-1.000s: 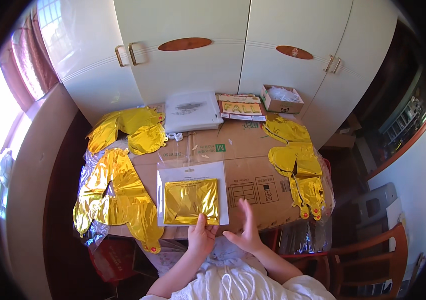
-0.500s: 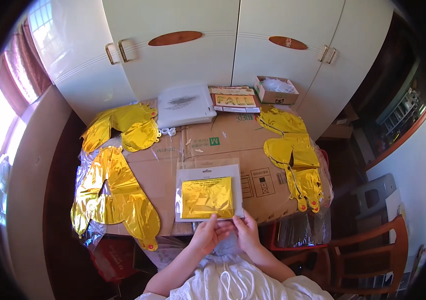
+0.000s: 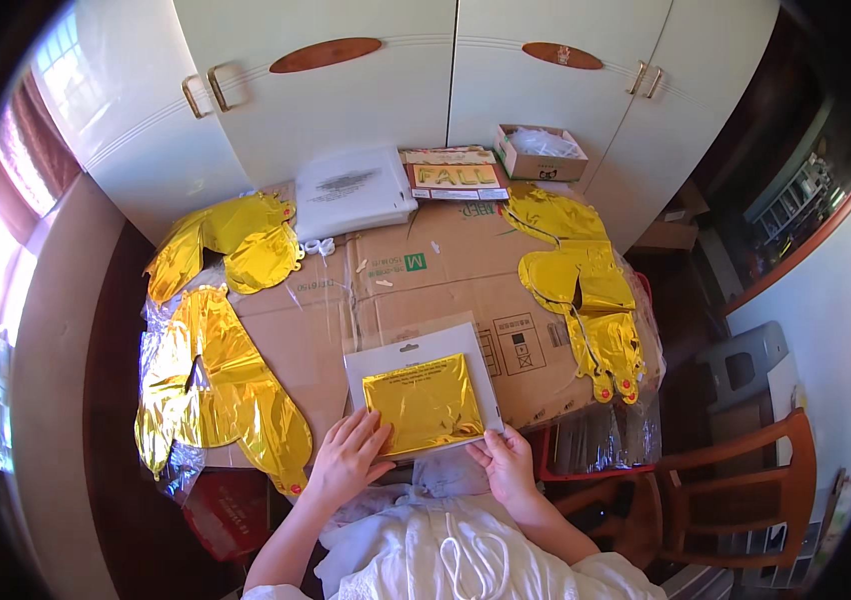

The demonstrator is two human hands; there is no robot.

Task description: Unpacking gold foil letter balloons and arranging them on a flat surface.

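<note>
A clear package with a white hang card (image 3: pixel 410 362) and a folded gold foil piece (image 3: pixel 428 402) inside lies tilted at the table's near edge. My left hand (image 3: pixel 348 462) rests its outstretched fingers on the package's lower left side. At the lower right corner, my right hand (image 3: pixel 508 466) pinches the package between thumb and fingers. Flat letter-shaped gold foil balloons lie around it: an A-shaped one (image 3: pixel 258 410) at near left, another (image 3: pixel 261 250) at far left, and more gold foil (image 3: pixel 601 290) along the right side.
Cardboard (image 3: pixel 326 340) covers the table. At the back are a stack of white plastic bags (image 3: pixel 351 195), a flat printed pack (image 3: pixel 456 178) and a small box (image 3: pixel 543 160) of clear plastic. White ribbon (image 3: pixel 319 247) lies nearby. A wooden chair (image 3: pixel 736 510) stands at right.
My left hand has moved left onto the package's side, and its fingers have spread. The package has turned slightly counterclockwise; my right hand has moved a little right along with its corner.
</note>
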